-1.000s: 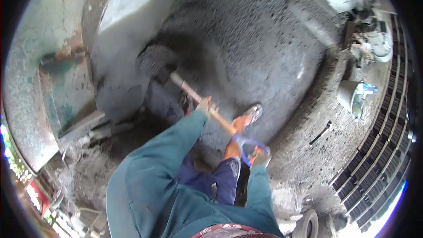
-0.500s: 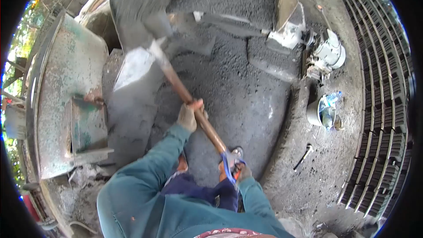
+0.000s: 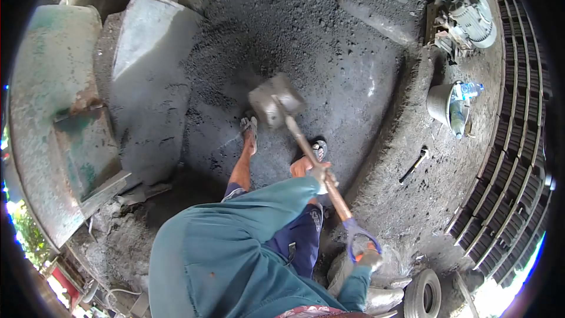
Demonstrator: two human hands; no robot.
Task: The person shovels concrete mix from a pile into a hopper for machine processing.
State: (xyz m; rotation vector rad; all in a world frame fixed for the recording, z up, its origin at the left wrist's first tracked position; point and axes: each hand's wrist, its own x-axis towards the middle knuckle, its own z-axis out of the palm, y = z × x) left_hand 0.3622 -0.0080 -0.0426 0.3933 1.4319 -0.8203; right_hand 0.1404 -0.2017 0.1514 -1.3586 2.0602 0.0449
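Observation:
A shovel (image 3: 301,140) with a wooden shaft slants across the view. Its metal blade, smeared by motion, hangs over the dark floor in front of my feet; I see no heaped load on it. My left hand (image 3: 322,176), in a pale glove, is wrapped round the shaft near its middle. At the shaft's near end, my right hand (image 3: 369,257) is closed on the blue D-shaped grip. Loose dark grey mix (image 3: 253,41) covers the floor beyond the blade.
Left stands a worn green metal trough (image 3: 59,76), with a pale sheet (image 3: 144,29) beside it. Right are a motor (image 3: 474,20), a bucket (image 3: 439,103) with plastic bottles, a hammer (image 3: 415,165) and racks of grey blocks (image 3: 524,106). A tyre (image 3: 422,295) lies lower right.
The shovel blade has swung back toward my feet from the far left. Both hands have moved right with the shovel, and my right hand is lower. The view has tilted down toward the floor.

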